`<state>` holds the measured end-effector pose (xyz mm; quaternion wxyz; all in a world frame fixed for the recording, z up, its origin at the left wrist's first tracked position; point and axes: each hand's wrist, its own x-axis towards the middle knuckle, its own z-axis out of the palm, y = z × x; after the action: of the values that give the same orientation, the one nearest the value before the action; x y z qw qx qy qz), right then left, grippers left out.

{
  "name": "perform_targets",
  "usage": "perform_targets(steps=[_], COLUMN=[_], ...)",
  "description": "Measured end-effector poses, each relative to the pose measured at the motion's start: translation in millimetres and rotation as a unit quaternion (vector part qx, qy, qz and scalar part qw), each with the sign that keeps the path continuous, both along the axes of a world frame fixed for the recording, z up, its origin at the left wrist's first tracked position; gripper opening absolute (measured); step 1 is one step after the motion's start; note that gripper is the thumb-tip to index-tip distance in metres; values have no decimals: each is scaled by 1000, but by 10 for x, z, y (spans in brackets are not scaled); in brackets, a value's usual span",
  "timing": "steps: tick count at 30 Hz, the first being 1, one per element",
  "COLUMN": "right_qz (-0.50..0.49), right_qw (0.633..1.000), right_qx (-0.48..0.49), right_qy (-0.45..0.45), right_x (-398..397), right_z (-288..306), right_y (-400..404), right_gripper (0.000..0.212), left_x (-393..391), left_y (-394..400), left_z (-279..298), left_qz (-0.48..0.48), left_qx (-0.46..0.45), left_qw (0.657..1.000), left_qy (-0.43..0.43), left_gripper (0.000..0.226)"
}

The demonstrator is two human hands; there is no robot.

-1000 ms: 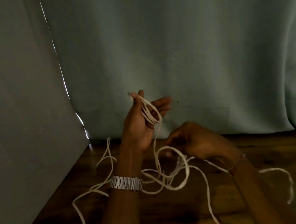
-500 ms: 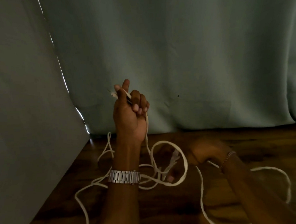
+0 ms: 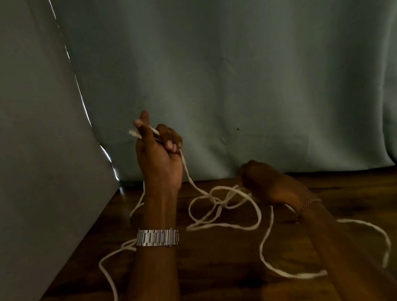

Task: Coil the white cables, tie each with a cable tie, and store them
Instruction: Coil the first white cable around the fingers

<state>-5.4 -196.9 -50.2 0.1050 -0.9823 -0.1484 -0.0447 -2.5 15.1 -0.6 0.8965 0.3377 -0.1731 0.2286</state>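
A long white cable [image 3: 223,225] sprawls in loose loops over the dark wooden table [image 3: 224,276]. My left hand [image 3: 158,157] is raised above the table with its fingers curled round coiled turns of the cable; the cable's plug end [image 3: 133,133] sticks out to the left by the thumb. From that fist one strand runs down and right to my right hand [image 3: 271,185], which sits low near the back of the table and grips the cable, fingers curled. More loops trail to the right [image 3: 381,236] and to the front left [image 3: 107,272].
Grey-green curtains [image 3: 234,66] hang close behind the table, and another curtain [image 3: 30,160] closes off the left side, with a bright slit between them. I wear a metal watch [image 3: 157,237] on the left wrist and a bracelet [image 3: 306,205] on the right.
My left hand closed from open fingers into a fist round the coils. My right hand went down toward the table, then out to the right, drawing the strand taut and shifting the loops.
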Motion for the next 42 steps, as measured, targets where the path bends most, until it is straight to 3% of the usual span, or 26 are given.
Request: perform_targets(steps=[7, 14, 17, 20, 24, 28, 31, 34, 38, 42], right_qz=[-101, -168, -134, -25, 59, 61, 69, 73, 35, 22], right_qw=[972, 937, 952, 955, 972, 984, 990, 989, 983, 946], right_qx=[171, 213, 190, 269, 225, 138, 64, 84, 181, 323], right_qy=[-122, -221, -200, -123, 30, 89, 107, 99, 26, -19], right_x=[24, 34, -10, -232, -487, -444, -395, -353, -269, -257], right_z=[-25, -72, 9, 226, 319, 165, 58, 59, 117, 108], right_y=[-69, -114, -37, 139, 397, 499, 477, 394, 279, 279], right_gripper=[18, 12, 13, 12, 43, 70, 56, 35, 23, 13], left_x=[71, 78, 49, 21, -9, -39, -50, -53, -40, -57], left_y=[170, 132, 68, 25, -12, -42, -34, 5, 22, -44], left_z=[-27, -42, -31, -22, 3, 37, 47, 45, 30, -9], left_qz=[46, 45, 49, 43, 33, 15, 7, -5, -41, -94], left_qx=[-27, -18, -3, 10, 17, 12, 11, 10, 41, 108], left_qw=[999, 999, 999, 999, 999, 1000, 1000, 1000, 998, 990], left_qy=[-2, 3, -3, -10, -15, -16, -13, -10, -8, -4], left_gripper=[52, 51, 51, 51, 51, 53, 53, 55, 56, 56])
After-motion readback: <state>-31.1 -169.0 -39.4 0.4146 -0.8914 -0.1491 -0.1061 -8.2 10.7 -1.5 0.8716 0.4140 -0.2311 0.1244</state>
